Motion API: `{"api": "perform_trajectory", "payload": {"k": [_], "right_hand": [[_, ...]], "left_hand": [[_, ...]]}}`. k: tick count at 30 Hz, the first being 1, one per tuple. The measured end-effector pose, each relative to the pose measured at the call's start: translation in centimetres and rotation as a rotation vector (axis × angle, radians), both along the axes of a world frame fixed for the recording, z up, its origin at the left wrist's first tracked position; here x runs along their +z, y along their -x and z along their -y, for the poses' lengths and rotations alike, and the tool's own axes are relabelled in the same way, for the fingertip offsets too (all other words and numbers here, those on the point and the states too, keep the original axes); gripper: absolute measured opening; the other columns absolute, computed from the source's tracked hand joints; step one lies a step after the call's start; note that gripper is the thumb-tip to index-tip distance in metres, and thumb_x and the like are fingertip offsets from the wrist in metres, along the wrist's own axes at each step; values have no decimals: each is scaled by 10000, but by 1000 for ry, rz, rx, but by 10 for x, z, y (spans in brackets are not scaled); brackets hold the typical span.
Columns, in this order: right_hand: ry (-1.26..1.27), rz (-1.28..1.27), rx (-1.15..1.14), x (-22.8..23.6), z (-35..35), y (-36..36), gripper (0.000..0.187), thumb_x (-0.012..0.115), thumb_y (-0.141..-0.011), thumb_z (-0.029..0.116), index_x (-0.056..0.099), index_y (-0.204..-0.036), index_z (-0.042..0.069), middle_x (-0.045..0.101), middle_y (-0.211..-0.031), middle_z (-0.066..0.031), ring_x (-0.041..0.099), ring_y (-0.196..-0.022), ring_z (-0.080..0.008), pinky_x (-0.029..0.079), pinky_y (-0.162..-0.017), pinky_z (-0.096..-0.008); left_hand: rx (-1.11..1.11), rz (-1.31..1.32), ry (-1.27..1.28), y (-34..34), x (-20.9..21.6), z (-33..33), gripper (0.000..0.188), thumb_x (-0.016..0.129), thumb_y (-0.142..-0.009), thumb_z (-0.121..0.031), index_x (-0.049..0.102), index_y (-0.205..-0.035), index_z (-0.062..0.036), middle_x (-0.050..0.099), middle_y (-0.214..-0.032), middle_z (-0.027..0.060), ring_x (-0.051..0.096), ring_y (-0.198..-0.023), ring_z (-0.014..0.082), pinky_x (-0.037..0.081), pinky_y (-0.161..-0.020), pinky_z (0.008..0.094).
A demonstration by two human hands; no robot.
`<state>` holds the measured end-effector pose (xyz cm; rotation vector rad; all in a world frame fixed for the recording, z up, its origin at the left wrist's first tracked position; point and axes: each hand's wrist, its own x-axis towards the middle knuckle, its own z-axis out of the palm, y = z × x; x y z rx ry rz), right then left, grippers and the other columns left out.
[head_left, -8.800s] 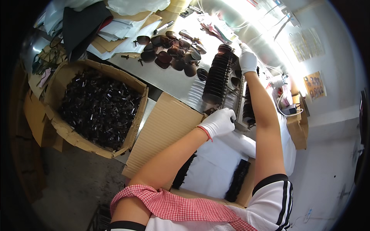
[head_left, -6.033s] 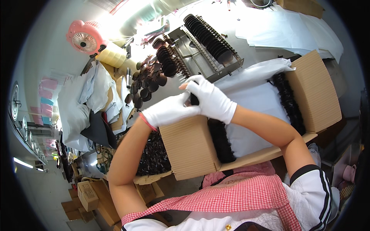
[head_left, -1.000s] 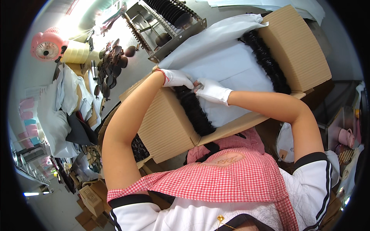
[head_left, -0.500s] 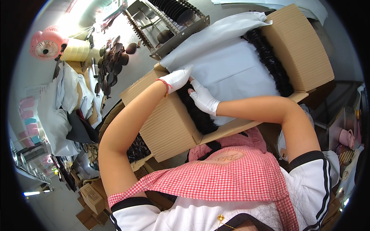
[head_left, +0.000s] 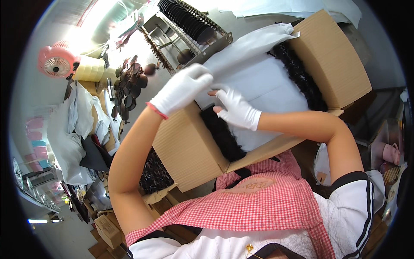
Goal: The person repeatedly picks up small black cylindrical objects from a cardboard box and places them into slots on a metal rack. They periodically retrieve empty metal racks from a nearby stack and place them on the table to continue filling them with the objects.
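At the far left I see a pink fan (head_left: 57, 61) and dark round pieces (head_left: 129, 84) scattered on the table (head_left: 148, 56). My left hand (head_left: 183, 88), in a white glove, curls its fingers around the edge of a white sheet (head_left: 263, 77). That sheet lies inside the open cardboard box (head_left: 189, 149) in front of me. Just beside, my right hand (head_left: 236, 108) is spread flat on the sheet, next to a row of black pieces (head_left: 222, 134). Another black row (head_left: 299, 77) runs along the box's right side.
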<state>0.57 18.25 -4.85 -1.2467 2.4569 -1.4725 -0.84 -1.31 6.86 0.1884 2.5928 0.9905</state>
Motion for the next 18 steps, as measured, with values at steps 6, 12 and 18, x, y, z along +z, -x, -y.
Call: {"api": "perform_trajectory", "payload": {"k": [6,12,18], "right_hand": [[-28,-464,56,41,33,72,529,757,-774,200,586,-1232,-3,542,-1318,-162,468,-1291,-350,364,-1100,-457],[-171,-430,59,42,41,79,677,773,-704,235,547,-1295,-5,524,-1327,-157,437,-1322,-335,308,-1147,-444],[-169,-441,61,45,35,80,705,742,-724,298,536,-1321,-16,510,-1357,-162,422,-1345,-309,266,-1187,-411]], "left_hand": [[271,-402,327,88,7,12,854,806,-747,-433,469,-1283,141,609,-1145,266,608,-1081,310,495,-951,368],[284,-224,365,131,0,0,887,814,-693,-545,534,-1169,149,656,-1095,335,657,-1064,408,519,-923,410],[343,-61,325,146,-5,-22,663,781,-699,-438,598,-976,136,662,-970,328,691,-912,409,556,-819,399]]}}
